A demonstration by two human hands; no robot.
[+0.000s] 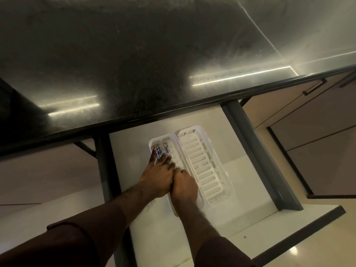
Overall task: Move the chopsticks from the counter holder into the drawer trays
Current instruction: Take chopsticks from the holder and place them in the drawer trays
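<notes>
The white drawer (250, 214) is pulled out below the dark counter (134, 64). Two white slotted trays lie in it side by side. The left tray (163, 136) holds chopsticks (159, 151) with blue-patterned ends at its far end. My left hand (158, 179) lies on them with its fingers spread over the patterned ends. Touching it, my right hand (184, 187) is pressed palm down on the near half of the same tray, fingers curled and hiding what is under them. The right tray (200, 162) has nothing in it. No counter holder is in view.
Grey drawer rails (256, 151) run along both sides of the drawer. Closed cabinet fronts with a dark bar handle (315, 87) stand to the right. Light strips are reflected on the glossy counter. A small speck (245, 237) lies on the drawer's front edge.
</notes>
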